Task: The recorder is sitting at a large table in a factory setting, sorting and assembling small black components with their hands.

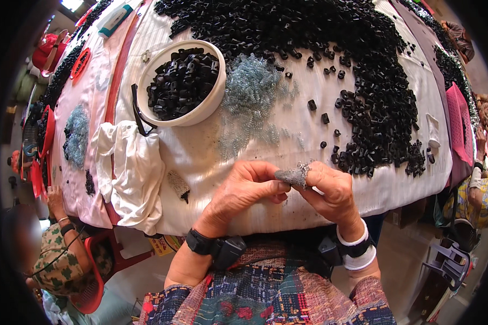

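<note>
My left hand [249, 187] and my right hand [333, 195] meet above the near edge of the cloth-covered table. Between them is a grey knit finger sleeve [291, 176] with a frayed end toward the right hand. The left thumb and fingers pinch near its tip, and the right fingers close on its frayed end. I cannot tell whether a right finger is inside it. A similar speckled knit piece [178, 184] lies left of my hands. Beyond them is a pile of small clear-blue springs [249, 86].
A white bucket [217, 97] full of black plastic pieces stands left of the springs. Loose black clips [374, 108] spread over the far and right table. White cloth [129, 173] lies at left. A person [65, 249] sits at left; a pink basket [458, 122] is at right.
</note>
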Available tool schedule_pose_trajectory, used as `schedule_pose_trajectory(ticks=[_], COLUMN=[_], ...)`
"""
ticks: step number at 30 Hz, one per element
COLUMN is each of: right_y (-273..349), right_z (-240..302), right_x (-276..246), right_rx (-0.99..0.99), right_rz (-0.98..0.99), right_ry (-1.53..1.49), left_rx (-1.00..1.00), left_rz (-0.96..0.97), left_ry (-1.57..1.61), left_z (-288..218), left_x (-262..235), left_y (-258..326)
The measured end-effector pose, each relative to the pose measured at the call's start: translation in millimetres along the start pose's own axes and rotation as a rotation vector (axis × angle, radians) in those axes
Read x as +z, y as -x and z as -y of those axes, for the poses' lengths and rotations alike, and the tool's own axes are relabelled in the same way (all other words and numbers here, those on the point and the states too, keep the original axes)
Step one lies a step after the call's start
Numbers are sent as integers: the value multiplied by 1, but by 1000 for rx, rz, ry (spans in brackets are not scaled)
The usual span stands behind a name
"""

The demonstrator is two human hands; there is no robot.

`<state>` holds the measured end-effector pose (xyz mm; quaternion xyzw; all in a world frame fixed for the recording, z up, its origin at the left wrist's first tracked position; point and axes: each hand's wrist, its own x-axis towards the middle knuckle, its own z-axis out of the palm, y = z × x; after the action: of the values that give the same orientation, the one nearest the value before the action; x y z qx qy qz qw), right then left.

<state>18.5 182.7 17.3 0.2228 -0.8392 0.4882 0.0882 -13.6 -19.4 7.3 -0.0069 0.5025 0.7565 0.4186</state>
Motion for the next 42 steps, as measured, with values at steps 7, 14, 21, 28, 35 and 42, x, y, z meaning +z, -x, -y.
schedule_pose_trajectory(ticks=[7,14,21,28,35,42], right_y=[2,0,1,0,-1,-4], right_z=[-2,3,8,4,2,-3], right_x=[14,23,38,48,48,39], right_rx=[-51,35,-33,-59,-70,-56], right_rz=[-114,-207,-271,-291,-320,-302], right_ry=[47,26,298,342,350,332], left_rx=[-8,13,96,91,74,29], left_rz=[-83,-171,-227,-258,-249,-221], left_ry=[-5,98,219,200,175,149], left_z=[-1,2,5,8,10,5], left_x=[4,7,11,16,14,14], left_y=[-3,-6,-7,-9,-9,-12])
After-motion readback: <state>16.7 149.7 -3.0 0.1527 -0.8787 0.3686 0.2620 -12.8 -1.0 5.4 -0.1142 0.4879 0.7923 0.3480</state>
